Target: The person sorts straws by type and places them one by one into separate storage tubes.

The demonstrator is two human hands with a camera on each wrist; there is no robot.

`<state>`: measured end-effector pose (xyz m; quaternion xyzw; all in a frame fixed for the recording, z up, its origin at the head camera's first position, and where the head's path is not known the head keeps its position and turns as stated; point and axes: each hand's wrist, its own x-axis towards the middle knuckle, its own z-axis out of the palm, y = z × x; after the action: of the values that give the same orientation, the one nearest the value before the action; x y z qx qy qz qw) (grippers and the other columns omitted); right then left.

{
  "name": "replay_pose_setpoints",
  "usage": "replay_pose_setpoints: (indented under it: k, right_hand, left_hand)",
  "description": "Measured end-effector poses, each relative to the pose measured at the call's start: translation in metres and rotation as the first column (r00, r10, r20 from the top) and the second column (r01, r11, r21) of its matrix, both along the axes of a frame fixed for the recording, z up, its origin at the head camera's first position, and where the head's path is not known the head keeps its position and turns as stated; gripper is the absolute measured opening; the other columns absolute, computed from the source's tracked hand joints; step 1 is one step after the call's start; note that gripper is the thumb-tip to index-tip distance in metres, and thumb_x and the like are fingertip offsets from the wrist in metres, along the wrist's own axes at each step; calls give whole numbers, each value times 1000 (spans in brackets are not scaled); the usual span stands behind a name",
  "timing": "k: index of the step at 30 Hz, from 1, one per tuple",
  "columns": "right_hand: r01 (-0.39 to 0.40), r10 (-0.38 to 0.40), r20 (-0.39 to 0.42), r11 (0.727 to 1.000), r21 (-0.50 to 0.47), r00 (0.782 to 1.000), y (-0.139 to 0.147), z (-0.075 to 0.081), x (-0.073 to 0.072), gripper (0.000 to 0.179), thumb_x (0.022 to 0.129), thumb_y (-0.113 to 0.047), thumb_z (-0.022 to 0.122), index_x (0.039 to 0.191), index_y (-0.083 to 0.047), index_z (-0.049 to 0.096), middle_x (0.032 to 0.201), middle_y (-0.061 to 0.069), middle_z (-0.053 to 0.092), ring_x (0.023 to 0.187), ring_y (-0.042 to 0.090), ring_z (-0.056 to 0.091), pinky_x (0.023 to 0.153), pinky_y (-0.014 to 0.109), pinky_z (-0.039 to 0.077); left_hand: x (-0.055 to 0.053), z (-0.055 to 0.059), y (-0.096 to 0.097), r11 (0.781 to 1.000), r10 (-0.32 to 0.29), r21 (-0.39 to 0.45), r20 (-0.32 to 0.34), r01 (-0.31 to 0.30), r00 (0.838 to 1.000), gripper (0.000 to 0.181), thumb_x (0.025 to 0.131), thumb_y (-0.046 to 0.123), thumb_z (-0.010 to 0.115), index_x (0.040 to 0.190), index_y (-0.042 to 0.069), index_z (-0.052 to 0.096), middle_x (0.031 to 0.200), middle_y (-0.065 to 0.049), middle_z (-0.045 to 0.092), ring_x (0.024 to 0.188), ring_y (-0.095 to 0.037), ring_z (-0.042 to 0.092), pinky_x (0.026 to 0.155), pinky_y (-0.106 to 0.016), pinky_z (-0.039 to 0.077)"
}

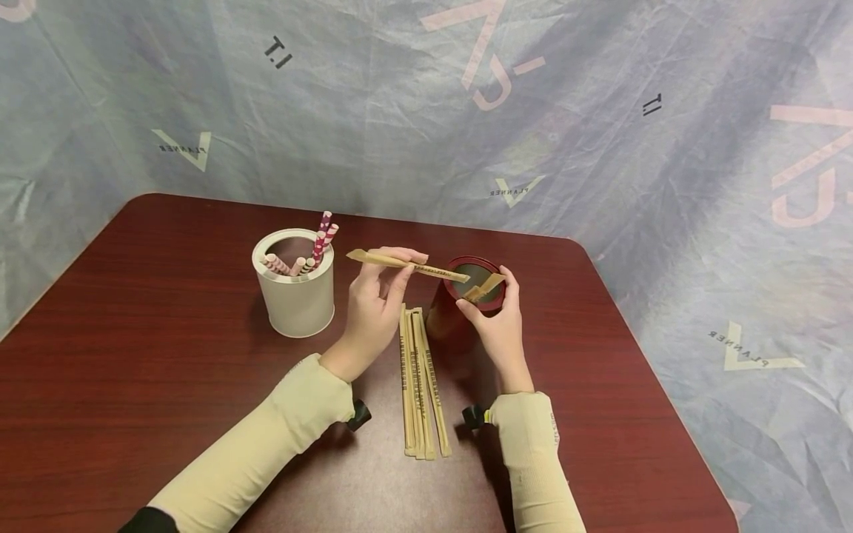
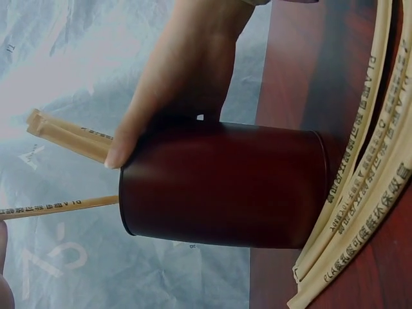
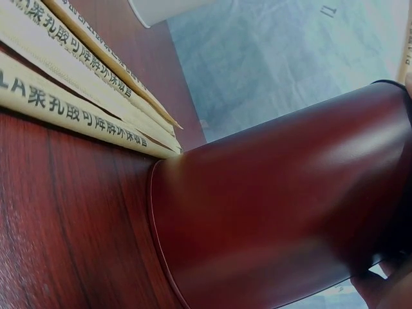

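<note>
My left hand [image 1: 375, 314] pinches a paper-wrapped straw [image 1: 441, 272] between thumb and fingers. The straw's far end reaches over the mouth of a dark red can [image 1: 448, 320]. Around the can's rim curls my right hand [image 1: 504, 337], thumb on the near side and fingers on the far side. Beside that thumb, wrapped straws [image 2: 71, 136] stick out of the can, which stands upright. More wrapped straws [image 1: 421, 389] lie side by side on the table, just left of the can, with printed lettering along them [image 3: 90, 103].
A white can [image 1: 300, 303] stands at the left, holding several patterned straws [image 1: 321, 238] in pink, purple and striped colours. The dark wood table [image 1: 166, 355] ends at a hanging grey printed cloth [image 1: 373, 133]. Each wrist wears a small black camera [image 1: 360, 416].
</note>
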<state>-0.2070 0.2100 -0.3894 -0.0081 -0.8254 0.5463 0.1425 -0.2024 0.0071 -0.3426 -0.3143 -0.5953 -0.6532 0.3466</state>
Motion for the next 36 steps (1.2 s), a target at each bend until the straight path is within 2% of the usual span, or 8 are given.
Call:
replay_pose_setpoints:
  k: [6, 10, 15, 19, 22, 25, 29, 36]
  right_hand:
    - [6, -6, 24, 1000, -2, 1000, 1, 0, -2, 91, 81, -30, 78, 152, -24, 21, 152, 4, 33, 137, 19, 37, 112, 45, 36]
    - [4, -3, 47, 1000, -14, 999, -4, 10, 4, 91, 82, -25, 77, 153, -19, 20, 154, 8, 32, 138, 23, 36, 113, 46, 34]
    - [2, -2, 49, 1000, -3, 999, -14, 29, 17, 89, 84, -20, 74, 153, -12, 19, 154, 15, 31, 138, 28, 35, 113, 49, 33]
    - [1, -2, 48, 1000, 7, 999, -15, 33, 19, 89, 85, -21, 73, 153, -12, 18, 154, 16, 31, 138, 30, 35, 112, 51, 34]
    - [4, -4, 45, 1000, 7, 999, -14, 31, 17, 88, 84, -19, 73, 153, -10, 18, 153, 15, 31, 138, 29, 36, 112, 49, 34]
    - [5, -5, 40, 1000, -1, 999, -8, 20, 11, 90, 83, -20, 75, 153, -13, 19, 153, 13, 31, 138, 26, 36, 112, 48, 34]
    - [10, -10, 27, 1000, -2, 1000, 1, 4, 0, 91, 81, -27, 77, 152, -20, 20, 153, 7, 32, 137, 22, 36, 112, 47, 35]
    - [13, -13, -15, 1000, 16, 1000, 0, -1, -1, 90, 80, -33, 78, 151, -22, 23, 150, 6, 36, 134, 21, 40, 110, 48, 36]
  left_hand:
    - [-2, -3, 1, 995, 54, -81, 5, -54, 999, 16, 94, -6, 53, 109, -5, 56, 105, -16, 65, 104, -22, 64, 94, -26, 51]
    - [-3, -5, 2, 992, 56, -110, 6, -54, 998, 16, 95, -3, 53, 110, -5, 56, 104, -15, 66, 100, -24, 65, 94, -24, 51]
    - [-5, -6, 3, 985, 60, -159, 4, -58, 998, 15, 96, -2, 51, 110, -3, 57, 104, -15, 66, 95, -23, 64, 88, -20, 50]
    - [-8, -8, 5, 977, 64, -202, 8, -61, 998, 15, 97, 1, 51, 110, -1, 58, 105, -13, 66, 84, -19, 61, 77, -21, 48]
    - [-11, -9, 8, 970, 70, -234, 11, -66, 997, 14, 97, 2, 51, 109, 0, 58, 104, -13, 66, 82, -18, 61, 73, -25, 48]
    - [-15, -10, 10, 963, 70, -262, 19, -63, 997, 13, 97, 3, 51, 108, 1, 58, 103, -12, 65, 91, -20, 66, 78, -29, 53]
    - [-19, -11, 14, 950, 76, -308, 39, -60, 996, 12, 98, 5, 51, 107, 2, 58, 103, -10, 64, 94, -20, 67, 81, -31, 54]
    - [-26, -13, 21, 919, 85, -390, 36, -64, 996, 10, 97, 4, 53, 105, 4, 59, 103, -9, 66, 96, -21, 68, 85, -30, 55]
